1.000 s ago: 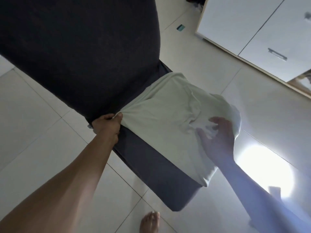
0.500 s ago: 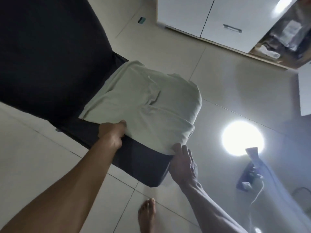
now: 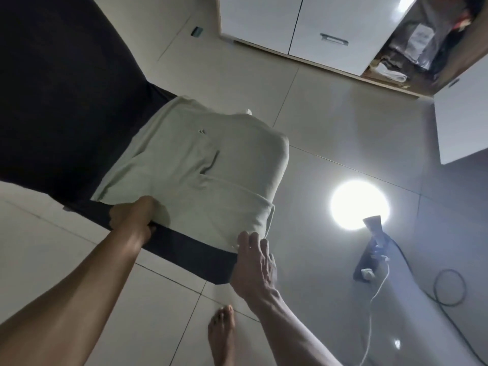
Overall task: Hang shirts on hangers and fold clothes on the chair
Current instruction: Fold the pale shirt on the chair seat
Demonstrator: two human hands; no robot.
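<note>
A pale folded garment (image 3: 195, 170) lies on the seat of a dark upholstered chair (image 3: 58, 107) and overhangs its right edge. My left hand (image 3: 133, 216) grips the garment's near left edge, fingers tucked under the cloth. My right hand (image 3: 254, 262) touches the near right corner with its fingers nearly straight on the fabric. The chair's dark backrest fills the upper left. No hanger is in view.
White cabinet doors (image 3: 295, 22) stand at the back, with an open compartment (image 3: 412, 48) holding folded items. A bright light reflection (image 3: 359, 204) lies on the tiled floor, beside a power strip (image 3: 369, 262) and cables. My bare foot (image 3: 221, 336) stands near the chair's front corner.
My right hand came down from the garment's top to its near right corner, and the upper part is now folded flat. My left hand moved from the far left corner to the near edge.
</note>
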